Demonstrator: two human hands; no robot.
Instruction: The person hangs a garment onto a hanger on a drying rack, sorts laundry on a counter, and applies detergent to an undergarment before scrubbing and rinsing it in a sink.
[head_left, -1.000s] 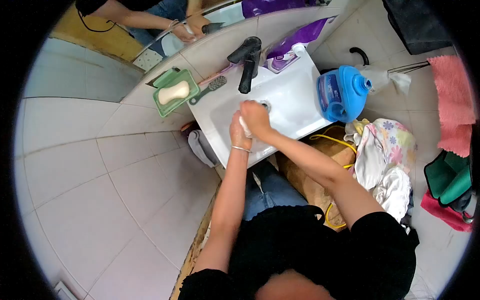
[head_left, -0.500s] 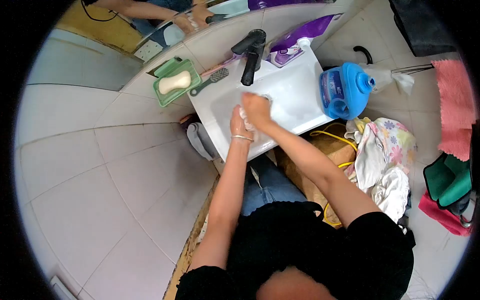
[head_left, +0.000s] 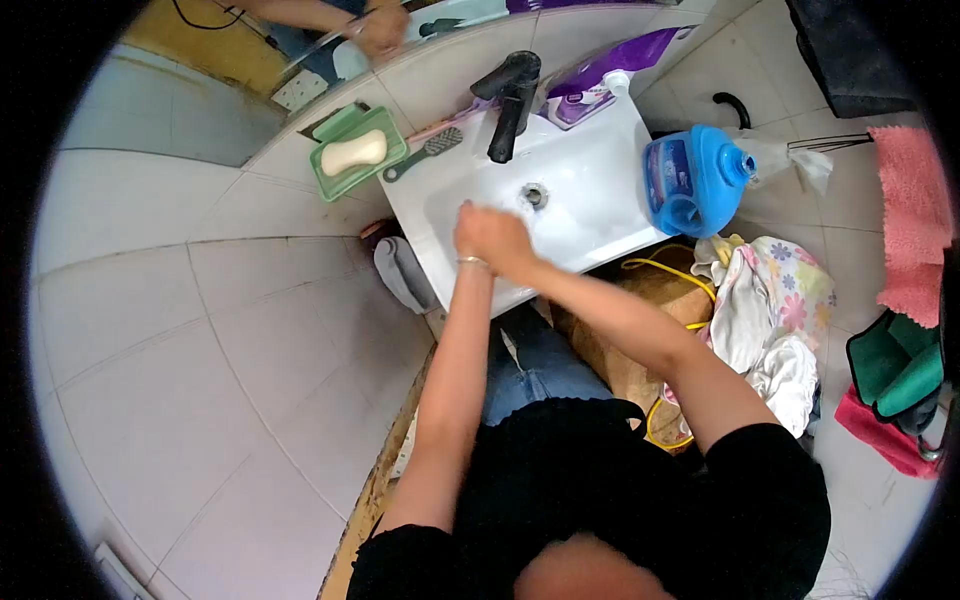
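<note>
White sink, black tap, blue bottle, flower-patterned cloth

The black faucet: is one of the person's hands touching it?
No, the right hand covers much of the left hand at the white sink, both apart from the black faucet.

Hands over sink — soap left; jug right.

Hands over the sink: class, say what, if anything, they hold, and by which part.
Cannot be told: the right hand lies over the left hand, hiding anything between them. The soap sits in its dish, unheld.
</note>
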